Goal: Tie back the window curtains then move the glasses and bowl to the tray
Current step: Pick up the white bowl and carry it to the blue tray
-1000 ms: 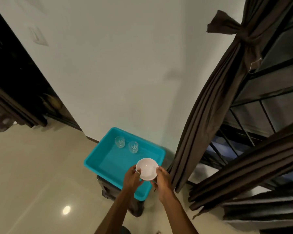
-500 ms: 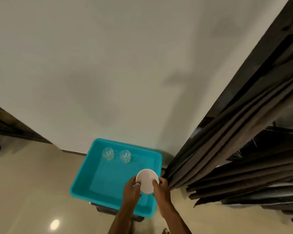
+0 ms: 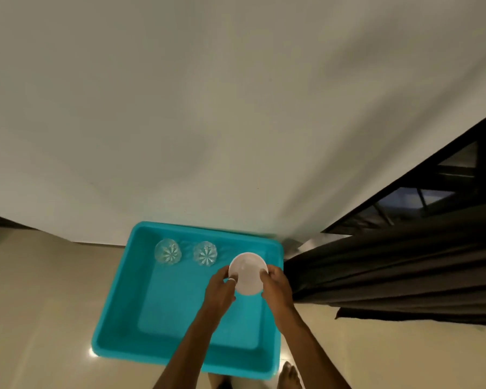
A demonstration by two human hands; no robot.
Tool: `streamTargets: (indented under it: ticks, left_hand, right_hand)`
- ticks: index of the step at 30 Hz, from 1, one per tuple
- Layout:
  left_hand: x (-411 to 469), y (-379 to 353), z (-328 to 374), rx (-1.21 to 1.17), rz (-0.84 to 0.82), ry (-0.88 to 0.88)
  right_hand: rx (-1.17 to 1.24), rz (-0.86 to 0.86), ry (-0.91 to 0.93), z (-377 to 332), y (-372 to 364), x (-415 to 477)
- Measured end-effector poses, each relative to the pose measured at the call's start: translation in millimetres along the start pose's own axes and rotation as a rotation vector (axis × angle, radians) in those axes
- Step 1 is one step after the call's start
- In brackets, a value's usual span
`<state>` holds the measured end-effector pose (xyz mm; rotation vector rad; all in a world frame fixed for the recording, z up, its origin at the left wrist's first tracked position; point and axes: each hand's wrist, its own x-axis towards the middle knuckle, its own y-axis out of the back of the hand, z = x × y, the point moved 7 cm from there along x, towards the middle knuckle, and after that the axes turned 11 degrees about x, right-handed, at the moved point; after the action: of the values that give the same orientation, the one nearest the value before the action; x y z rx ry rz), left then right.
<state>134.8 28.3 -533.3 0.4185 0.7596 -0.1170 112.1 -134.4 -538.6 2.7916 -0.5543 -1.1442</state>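
Forward went the bowl, carried from mid-tray up toward the far right corner, almost level with the two glasses, and the camera had tipped down so the teal tray filled more of the view. The left hand gripped the bowl's left edge, a ring on one finger, while the right hand clasped the right edge, fingers curled round the rim. The white bowl sat tilted between them, over the tray floor; whether it touched down could not be told.

Both glasses stood upright along the tray's far wall, the left glass and the right glass near each other but apart, their cut star bases showing through. The bowl was just beside the right glass.

Whatever carried the tray was hidden beneath it. Both forearms ran off the bottom edge, where a bare foot showed on the tiled floor. Dark curtain folds hung just beside the tray's right rim and ran out of frame, with the window frame behind them. A plain wall backed it all.
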Motion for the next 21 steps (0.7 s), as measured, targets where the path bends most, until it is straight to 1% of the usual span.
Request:
streamTargets:
  ticks: [9,15,21]
  left_hand:
    - [63.4,-30.4,-32.5,0.015,-0.11,0.065]
    - [81.1,-39.5,-48.4,-0.019,-0.151,0.113]
    - [85.9,-40.8,-55.4,-0.052,-0.173,0.137]
  right_hand:
    - [-0.048,0.019,-0.063,41.8,-17.1,58.4]
    - [-0.081,0.006,-0.07,52.9,-25.0,72.1]
    - [-0.051,-0.016,-0.078,55.1,-28.5,76.1]
